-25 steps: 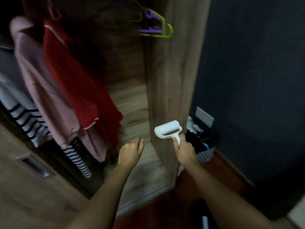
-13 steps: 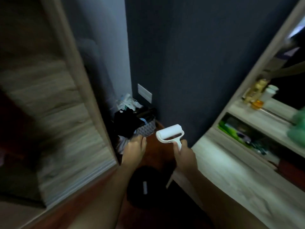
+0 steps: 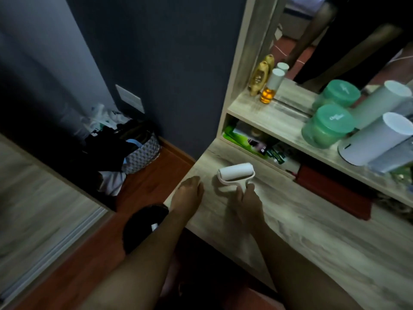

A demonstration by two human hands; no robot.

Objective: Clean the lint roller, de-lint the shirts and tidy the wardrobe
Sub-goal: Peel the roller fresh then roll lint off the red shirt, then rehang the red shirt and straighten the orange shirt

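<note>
A white lint roller [image 3: 236, 174] is held over the left end of a light wooden dresser top [image 3: 312, 238]. My right hand [image 3: 247, 203] grips its handle from below, roller head pointing away from me. My left hand [image 3: 188, 194] hovers beside it at the dresser's left edge with fingers loosely curled and nothing in it. The wardrobe's wooden side panel [image 3: 40, 211] fills the lower left; no shirts show.
A patterned laundry basket [image 3: 140, 153] stuffed with dark clothes stands in the corner by the dark blue wall. The dresser shelf [image 3: 279, 117] carries a green jar [image 3: 328, 126], white cylinders [image 3: 375, 137] and bottles [image 3: 268, 88] before a mirror. A black object [image 3: 143, 227] lies on the reddish floor.
My view has swung right from the wardrobe's hanging clothes to the dresser. Both hands moved along, and the lint roller is now over the dresser top.
</note>
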